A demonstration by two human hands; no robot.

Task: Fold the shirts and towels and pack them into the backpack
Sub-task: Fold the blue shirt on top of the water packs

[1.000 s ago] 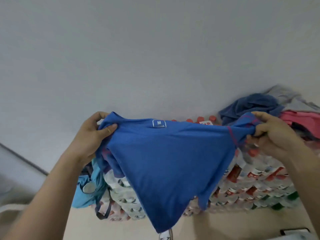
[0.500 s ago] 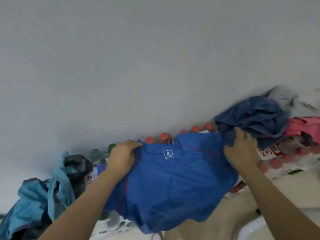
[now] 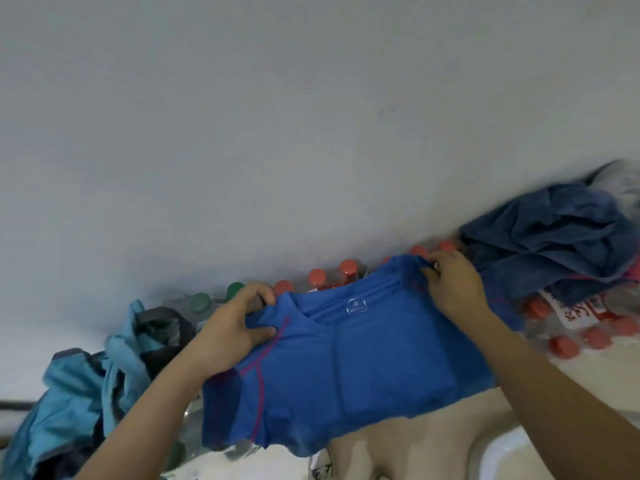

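Note:
A bright blue shirt with pink seams and a white collar label lies spread over packs of bottles, collar towards the wall. My left hand grips its left shoulder, thumb on top of the fabric. My right hand pinches the right shoulder near the wall. A light-blue and grey backpack slumps at the left. A dark-blue towel or shirt lies crumpled at the right, with a pink garment and grey cloth beside it.
Shrink-wrapped bottles with red caps and green caps line the grey wall under the shirt. More red-capped bottles lie at the right. A beige floor and a white object show below.
The shirt went from hanging in the air between both hands to lying flat on the bottle packs. Both hands moved down and forward with it and now hold its shoulders, and the view tilted down.

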